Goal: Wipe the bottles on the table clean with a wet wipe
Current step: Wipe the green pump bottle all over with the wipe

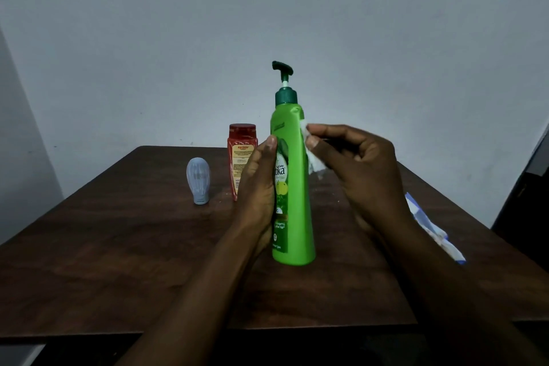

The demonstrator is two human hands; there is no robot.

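The left hand [257, 187] grips the upright green pump bottle [292, 187] while the right hand [356, 163] presses a white wet wipe [313, 162] against its right side, above the dark wooden table [118, 246].

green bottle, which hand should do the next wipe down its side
Right. The right hand already pinches the wipe against the green bottle near its shoulder, while the left hand is wrapped round the body, steadying it upright.
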